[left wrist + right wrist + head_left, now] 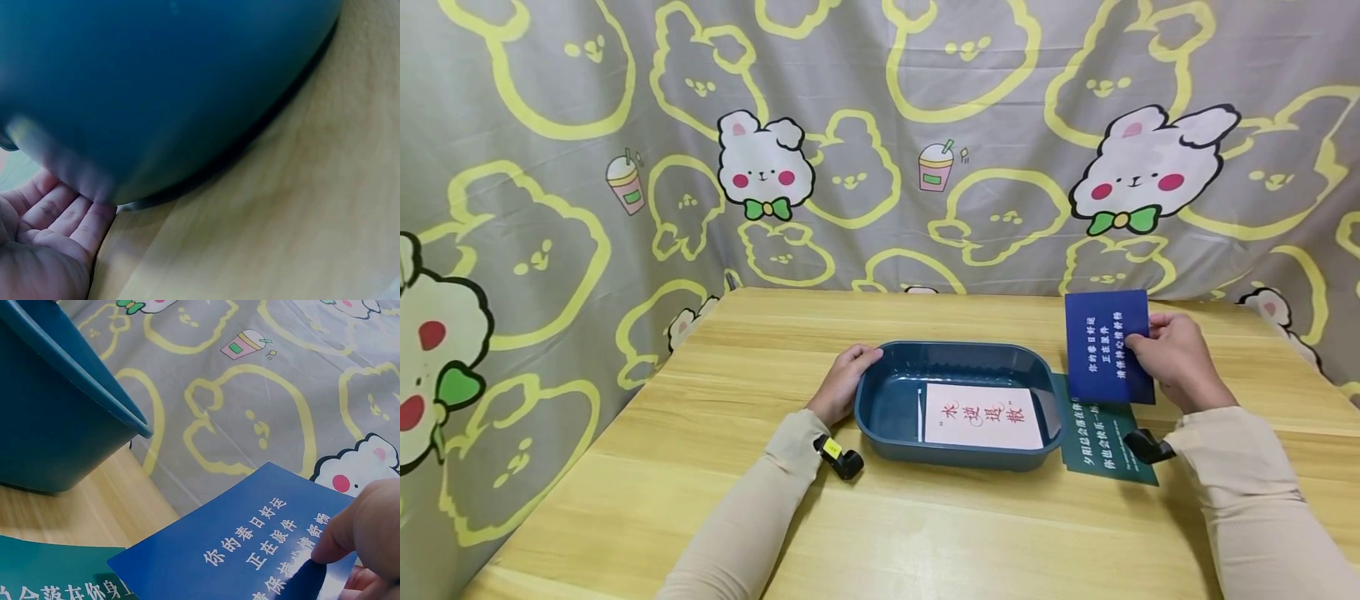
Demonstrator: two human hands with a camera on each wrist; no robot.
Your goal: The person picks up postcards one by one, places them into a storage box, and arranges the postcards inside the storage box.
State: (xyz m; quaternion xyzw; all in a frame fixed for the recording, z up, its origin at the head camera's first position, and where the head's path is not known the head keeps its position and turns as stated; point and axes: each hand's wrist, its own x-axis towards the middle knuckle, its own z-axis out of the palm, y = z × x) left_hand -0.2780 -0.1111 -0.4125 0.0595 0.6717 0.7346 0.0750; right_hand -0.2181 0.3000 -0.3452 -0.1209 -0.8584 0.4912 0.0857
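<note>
A dark teal plastic basin [958, 457] stands on the table. In it lie a pale pink card [983, 417] with red characters and a thin white stick [920, 415]. My left hand [844, 383] touches the basin's left end; in the left wrist view its fingers [72, 219] lie fairly straight against the outer wall, with the thumb hidden. To the right of the basin, my right hand [1180, 358] pinches a dark blue card [1105, 346] with white characters by its right edge. Below this raised card, a green card [1105, 454] rests on the table.
The light wooden table [955, 533] extends around the basin. A grey curtain [850, 83] with yellow outlines and white cartoon heads hangs behind and to the left. Both wrists carry small black cameras, one at the left cuff [842, 460].
</note>
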